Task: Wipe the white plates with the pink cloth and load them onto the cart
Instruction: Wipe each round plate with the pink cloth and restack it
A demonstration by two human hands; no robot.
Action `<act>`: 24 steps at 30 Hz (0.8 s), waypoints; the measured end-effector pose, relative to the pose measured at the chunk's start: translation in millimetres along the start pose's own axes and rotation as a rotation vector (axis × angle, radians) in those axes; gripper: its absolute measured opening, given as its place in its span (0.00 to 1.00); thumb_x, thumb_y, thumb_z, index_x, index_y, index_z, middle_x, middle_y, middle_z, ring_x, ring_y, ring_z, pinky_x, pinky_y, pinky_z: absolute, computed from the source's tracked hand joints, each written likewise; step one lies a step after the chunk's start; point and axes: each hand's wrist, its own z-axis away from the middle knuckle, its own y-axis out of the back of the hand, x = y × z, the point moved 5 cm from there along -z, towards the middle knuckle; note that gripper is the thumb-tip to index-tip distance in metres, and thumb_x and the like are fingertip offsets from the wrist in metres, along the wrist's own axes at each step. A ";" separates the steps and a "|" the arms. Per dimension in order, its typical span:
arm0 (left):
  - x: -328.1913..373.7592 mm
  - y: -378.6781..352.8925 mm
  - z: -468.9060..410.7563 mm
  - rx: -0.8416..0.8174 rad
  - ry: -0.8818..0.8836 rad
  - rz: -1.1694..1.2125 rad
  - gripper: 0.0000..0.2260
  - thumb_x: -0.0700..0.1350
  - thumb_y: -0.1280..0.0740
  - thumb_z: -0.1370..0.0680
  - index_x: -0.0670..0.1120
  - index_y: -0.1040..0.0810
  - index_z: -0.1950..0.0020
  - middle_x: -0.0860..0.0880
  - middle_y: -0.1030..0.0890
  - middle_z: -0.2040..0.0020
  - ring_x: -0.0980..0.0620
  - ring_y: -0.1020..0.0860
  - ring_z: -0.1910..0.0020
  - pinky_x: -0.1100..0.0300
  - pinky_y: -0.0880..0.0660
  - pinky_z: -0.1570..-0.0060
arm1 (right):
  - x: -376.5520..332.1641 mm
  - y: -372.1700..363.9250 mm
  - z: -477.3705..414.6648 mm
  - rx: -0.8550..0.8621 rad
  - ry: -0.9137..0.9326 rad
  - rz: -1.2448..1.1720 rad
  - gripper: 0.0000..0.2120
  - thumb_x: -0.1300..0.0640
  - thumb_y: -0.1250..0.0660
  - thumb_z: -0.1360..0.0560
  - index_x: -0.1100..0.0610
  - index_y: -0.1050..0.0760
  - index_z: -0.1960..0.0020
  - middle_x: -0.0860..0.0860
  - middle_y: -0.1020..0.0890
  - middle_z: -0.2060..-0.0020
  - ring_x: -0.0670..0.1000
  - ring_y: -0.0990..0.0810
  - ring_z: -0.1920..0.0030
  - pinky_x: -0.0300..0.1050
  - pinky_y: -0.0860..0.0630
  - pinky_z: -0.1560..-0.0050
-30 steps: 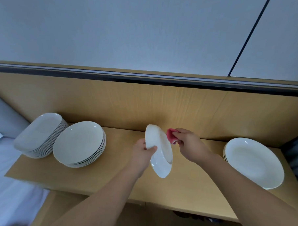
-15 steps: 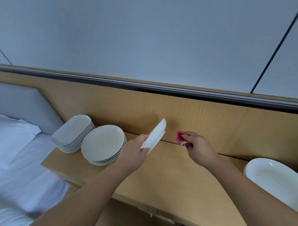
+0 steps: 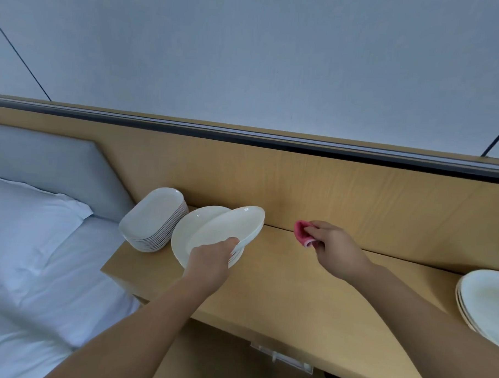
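The stack of plates at the right (image 3: 489, 293) is cut off by the edge of the picture, so only its left part shows; two or three rims can be made out there. The round stack (image 3: 185, 229) at the left is half hidden behind the held plate (image 3: 229, 226) and the left hand (image 3: 208, 262), and its near rims are too tight together to count. Whether the held plate touches that stack cannot be told. A small clear fitting under the front lip of the wooden top (image 3: 295, 291) is hard to make out.

There are three stacks on the top. An oblong stack (image 3: 155, 216) sits far left, with roughly ten fine rims. The round stack is just beside it, and the cut-off stack lies well apart at the right. There is one loose plate, one pink cloth (image 3: 301, 233) and two hands.

The held plate faces up and is slightly tilted. It looks oval from here, with its long axis running from near left to far right. Its far right rim juts out past the round stack below it. The left hand grips its near left rim, thumb on top and fingers hidden beneath.

The right hand (image 3: 340, 250) is above the top, near the wooden back panel (image 3: 328, 192) and well apart from the held plate. It pinches the bunched pink cloth between thumb and curled fingers, and the cloth sticks out to the left.

To the left of the top is a bed with a white pillow (image 3: 21, 216) and a grey headboard (image 3: 43, 162).
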 end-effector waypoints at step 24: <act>-72.0 -64.7 -21.4 -0.181 -0.068 -0.071 0.11 0.50 0.43 0.17 0.52 0.25 0.39 0.53 0.20 0.48 0.52 0.21 0.49 0.57 0.23 0.52 | 7.2 -36.8 28.7 0.041 -0.202 0.046 0.16 0.75 0.38 0.29 0.62 0.19 0.48 0.53 0.19 0.48 0.55 0.22 0.49 0.48 0.25 0.48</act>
